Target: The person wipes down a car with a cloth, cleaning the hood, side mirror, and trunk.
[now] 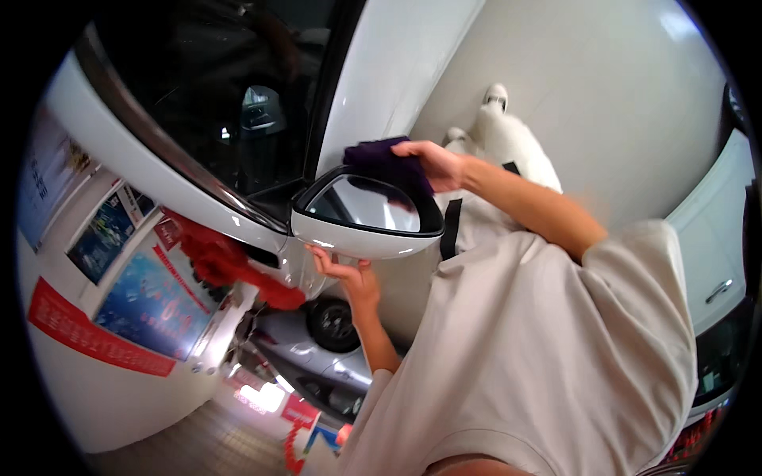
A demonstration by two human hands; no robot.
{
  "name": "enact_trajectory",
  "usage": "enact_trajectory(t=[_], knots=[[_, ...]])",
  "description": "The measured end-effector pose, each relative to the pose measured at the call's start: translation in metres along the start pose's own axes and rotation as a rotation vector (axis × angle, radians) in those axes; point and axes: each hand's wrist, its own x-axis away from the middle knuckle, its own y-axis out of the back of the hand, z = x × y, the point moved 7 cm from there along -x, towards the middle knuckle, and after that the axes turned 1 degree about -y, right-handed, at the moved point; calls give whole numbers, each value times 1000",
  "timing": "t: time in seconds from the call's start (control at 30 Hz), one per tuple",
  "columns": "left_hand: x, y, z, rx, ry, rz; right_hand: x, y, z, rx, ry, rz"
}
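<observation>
A car's side mirror [369, 239], with a white shell and black rim, stands out from a white car [393, 53] in the middle of the view. My right hand [439, 166] holds a dark purple cloth [381, 156] against the mirror's black edge, above and to the right of the glass [357, 199]. Part of the cloth and a hand's reflection show in the glass. My left hand [351, 276] touches the white shell from the other side with its fingertips, the fingers apart and bent. It does not wrap around the shell.
Dark window glass [208, 89] with a chrome trim lies at the upper left. Red fabric decoration [220, 253] hangs near posters [158, 300] on the left. A grey car [309, 339] stands beyond my left arm, another white car [708, 238] at the right. Pale floor [583, 89] shows between cars.
</observation>
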Motion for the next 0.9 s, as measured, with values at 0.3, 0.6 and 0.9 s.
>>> enact_trajectory(t=[0.3,0.6,0.9], knots=[[-23,41,-68,30,-48,-64,183,42,20,-46,497,-445],[-101,-48,-298,639,-166,-12,373,67,81,-223,1052,-85],[-198,-307,-445,231,-175,327,606,80,219,-91,1230,-246]])
